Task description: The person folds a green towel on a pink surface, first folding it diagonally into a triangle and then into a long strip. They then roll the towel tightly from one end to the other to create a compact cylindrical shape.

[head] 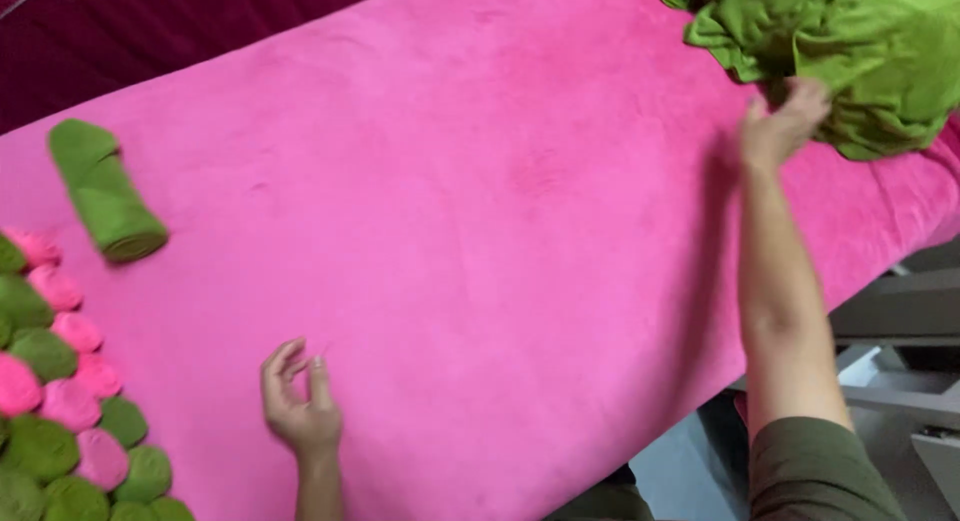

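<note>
We reach right hand (pixel 783 123) into green cloth pile (pixel 860 51), fingers pinching edge – left hand (pixel 298 399) loose, half-curled, empty on pink cover (pixel 480 201). One green roll (pixel 105 193) lies apart, many rolls (pixel 70 411) stacked – pile left

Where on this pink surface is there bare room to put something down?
The wide middle of the pink cover is bare, between the green roll on the left, the left hand at the near edge and the right hand. Crowded: the stacked rolls at near left and the green pile at far right.
</note>
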